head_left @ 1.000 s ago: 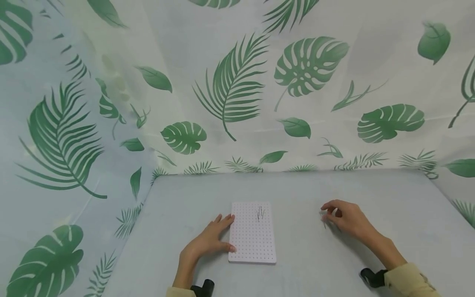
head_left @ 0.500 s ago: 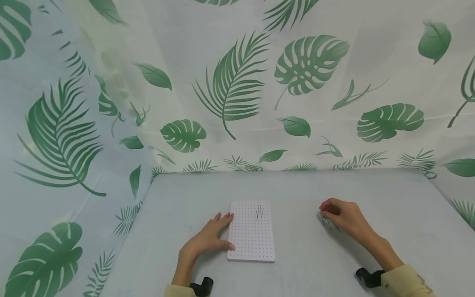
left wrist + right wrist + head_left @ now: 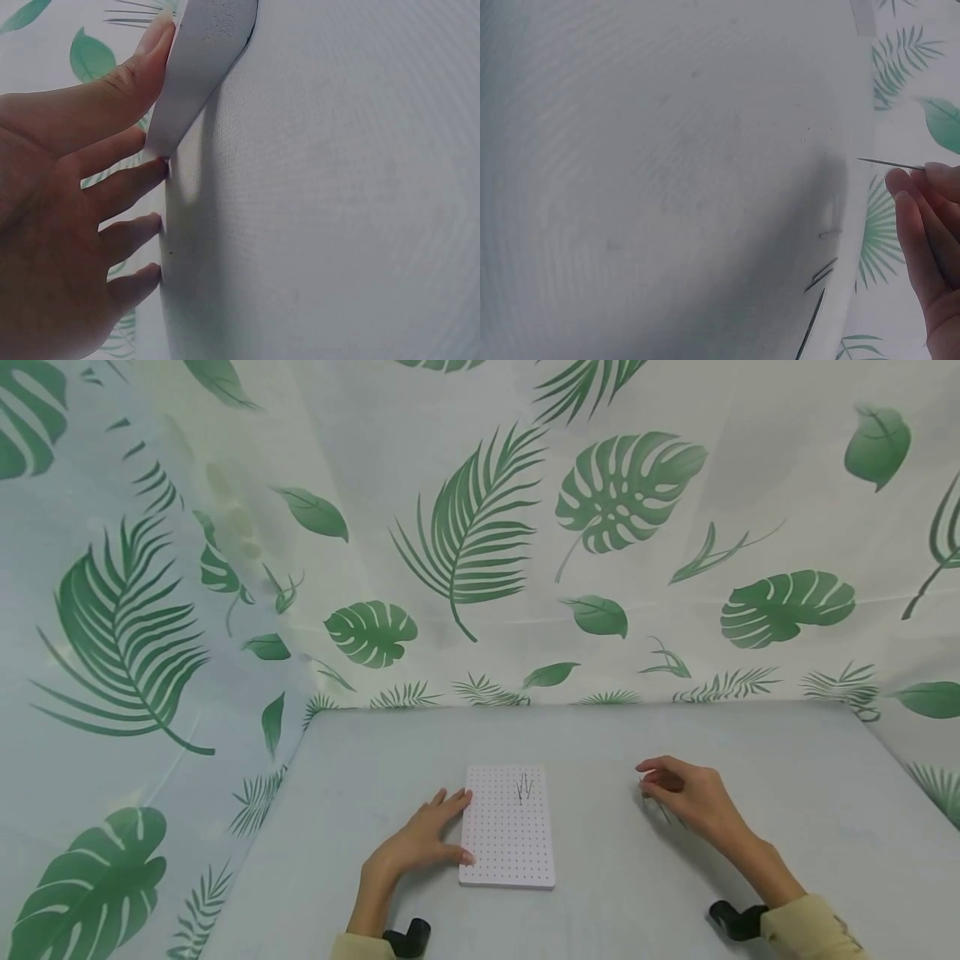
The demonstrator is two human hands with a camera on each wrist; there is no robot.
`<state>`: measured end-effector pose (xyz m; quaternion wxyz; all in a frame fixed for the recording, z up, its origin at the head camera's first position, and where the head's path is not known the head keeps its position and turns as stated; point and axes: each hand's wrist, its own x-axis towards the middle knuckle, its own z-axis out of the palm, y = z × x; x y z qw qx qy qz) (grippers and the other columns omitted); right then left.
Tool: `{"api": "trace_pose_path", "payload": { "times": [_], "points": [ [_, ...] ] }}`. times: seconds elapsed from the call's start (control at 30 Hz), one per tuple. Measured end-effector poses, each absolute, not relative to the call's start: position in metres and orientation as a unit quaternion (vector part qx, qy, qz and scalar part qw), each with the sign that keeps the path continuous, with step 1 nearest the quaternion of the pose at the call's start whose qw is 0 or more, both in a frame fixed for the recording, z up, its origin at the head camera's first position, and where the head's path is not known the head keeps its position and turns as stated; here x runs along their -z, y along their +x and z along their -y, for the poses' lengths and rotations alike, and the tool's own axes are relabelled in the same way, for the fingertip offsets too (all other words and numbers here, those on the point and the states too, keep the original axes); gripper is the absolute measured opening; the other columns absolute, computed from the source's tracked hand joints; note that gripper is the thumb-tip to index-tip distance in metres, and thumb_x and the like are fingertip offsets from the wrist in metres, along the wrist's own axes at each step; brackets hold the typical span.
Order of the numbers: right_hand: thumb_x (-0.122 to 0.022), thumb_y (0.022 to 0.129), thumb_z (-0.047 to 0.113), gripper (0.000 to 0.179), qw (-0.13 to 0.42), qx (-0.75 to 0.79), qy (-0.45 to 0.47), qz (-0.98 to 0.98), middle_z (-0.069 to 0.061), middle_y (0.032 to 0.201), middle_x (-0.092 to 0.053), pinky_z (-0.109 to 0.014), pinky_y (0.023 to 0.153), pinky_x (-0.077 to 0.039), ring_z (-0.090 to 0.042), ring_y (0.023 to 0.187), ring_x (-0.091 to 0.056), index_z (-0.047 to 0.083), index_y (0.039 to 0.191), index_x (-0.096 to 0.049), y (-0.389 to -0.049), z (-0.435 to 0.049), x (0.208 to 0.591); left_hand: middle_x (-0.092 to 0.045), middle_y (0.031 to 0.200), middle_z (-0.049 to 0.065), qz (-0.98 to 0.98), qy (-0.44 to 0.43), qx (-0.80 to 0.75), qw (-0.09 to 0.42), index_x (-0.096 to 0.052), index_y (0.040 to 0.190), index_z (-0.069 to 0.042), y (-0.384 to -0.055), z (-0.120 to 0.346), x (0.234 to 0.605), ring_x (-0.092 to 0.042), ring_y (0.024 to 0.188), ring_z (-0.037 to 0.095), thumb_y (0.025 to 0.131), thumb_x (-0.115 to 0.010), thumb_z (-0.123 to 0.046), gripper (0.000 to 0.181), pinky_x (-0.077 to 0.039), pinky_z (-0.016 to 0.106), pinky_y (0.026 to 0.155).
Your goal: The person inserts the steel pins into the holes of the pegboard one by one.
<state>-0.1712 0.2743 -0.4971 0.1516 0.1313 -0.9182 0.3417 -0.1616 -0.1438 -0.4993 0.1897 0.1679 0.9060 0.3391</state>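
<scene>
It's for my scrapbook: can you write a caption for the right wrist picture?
A right hand pinches a thin pin while other pins lie on the pale table.

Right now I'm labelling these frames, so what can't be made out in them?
Head view: dark pins on the white board, too thin to count surely.
Left wrist: rest of the board, cut off by the top edge.
Right wrist: rear end of the held pin, covered by the right hand.
Right wrist: lower end of the long pin, cut off by the bottom edge.
</scene>
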Motion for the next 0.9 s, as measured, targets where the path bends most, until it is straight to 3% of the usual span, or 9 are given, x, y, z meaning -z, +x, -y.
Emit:
{"api": "trace_pose_path", "payload": {
  "times": [0.4, 0.9],
  "points": [
    [-0.079, 0.087, 0.003, 0.016, 0.096, -0.363, 0.109, 0.921, -0.005, 0.092, -0.079, -0.018, 0.064, -0.058, -0.007, 0.076, -0.073, 0.004, 0.103, -0.076, -0.174, -0.261, 0.494, -0.036, 0.165, 0.015, -0.907, 0.172, -0.336, 0.185, -0.041, 0.157, -0.005, -0.162, 0.143, 0.499, -0.018, 0.157, 0.044, 0.078, -0.088, -0.027, 0.094, -0.017, 0.067, 0.124],
    [-0.080, 0.087, 0.004, 0.015, 0.096, -0.392, 0.137, 0.905, -0.001, 0.089, -0.079, -0.020, 0.064, -0.059, -0.004, 0.073, -0.072, 0.006, 0.102, -0.077, -0.178, -0.237, 0.487, -0.036, 0.165, 0.016, -0.903, 0.182, -0.343, 0.184, -0.041, 0.157, -0.004, -0.161, 0.146, 0.497, -0.019, 0.156, 0.046, 0.079, -0.087, -0.028, 0.094, -0.016, 0.067, 0.125]
  ]
}}
